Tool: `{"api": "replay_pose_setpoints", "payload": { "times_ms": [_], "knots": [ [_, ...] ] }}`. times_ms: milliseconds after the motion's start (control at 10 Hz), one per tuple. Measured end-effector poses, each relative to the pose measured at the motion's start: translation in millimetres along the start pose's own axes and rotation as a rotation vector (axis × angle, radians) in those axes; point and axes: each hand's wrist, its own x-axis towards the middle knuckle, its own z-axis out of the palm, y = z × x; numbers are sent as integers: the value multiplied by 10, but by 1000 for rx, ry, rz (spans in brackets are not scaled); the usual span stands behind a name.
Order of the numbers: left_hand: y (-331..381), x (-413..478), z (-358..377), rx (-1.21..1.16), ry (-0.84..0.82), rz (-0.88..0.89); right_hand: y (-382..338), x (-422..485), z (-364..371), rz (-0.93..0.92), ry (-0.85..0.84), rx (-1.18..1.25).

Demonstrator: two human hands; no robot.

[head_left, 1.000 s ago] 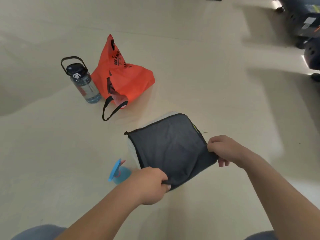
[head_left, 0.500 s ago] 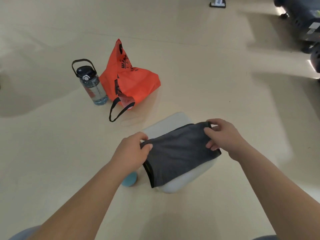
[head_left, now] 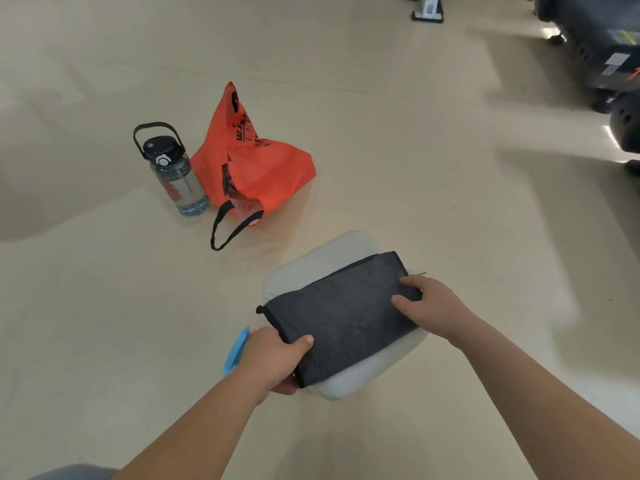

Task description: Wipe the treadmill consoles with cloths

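In the head view, the work is sitting at the preparation step: a dark grey cloth [head_left: 346,317] is being folded into a pad on top of a white folded cloth [head_left: 311,268] on the floor [head_left: 381,133], and no console is being wiped yet.

The left hand [head_left: 273,362] is gripping the dark cloth's near left corner, with the thumb lying on top and the fingers curling underneath. The right hand [head_left: 433,306] is pressing the cloth's right end with its fingers [head_left: 408,281] lying nearly straight and nothing clasped.

A blue spray bottle [head_left: 237,351] is peeking out beside the left hand. A water bottle [head_left: 173,171] and an orange bag [head_left: 256,168] are standing farther off, touching each other.

Next, the fold probably needs flattening before the cloth is lifted and carried to the dark machines [head_left: 595,46] at the far right.
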Motion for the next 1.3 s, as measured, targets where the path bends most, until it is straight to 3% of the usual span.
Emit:
{"api": "replay_pose_setpoints", "payload": {
  "times_ms": [200, 400, 500, 700, 900, 1000, 1100, 1200, 1300],
  "knots": [
    [246, -94, -7, -245, 73, 21, -6, 94, 71, 4, -35, -64],
    [529, -342, -98, -397, 269, 203, -12, 168, 128, -85, -1, -83],
    [681, -519, -145, -424, 325, 278, -104, 95, 140, -171, -88, -33],
    [875, -468, 92, -318, 280, 407, -107, -9, 65, -123, -98, 115],
    [867, -319, 547, -101, -41, 366, 19, -32, 62, -123, -135, 155],
    [780, -225, 508, 270, 38, 464, 41, -17, 95, -138, -206, 2],
    [710, -125, 379, 488, 114, 493, 45, 31, 200, -112, -235, -167],
    [695, -84, 261, 500, 131, 491, 9, 15, 199, -138, -147, -146],
    [784, -135, 182, 320, 191, 616, -106, -36, 82, -154, 43, -19]
  ]
}}
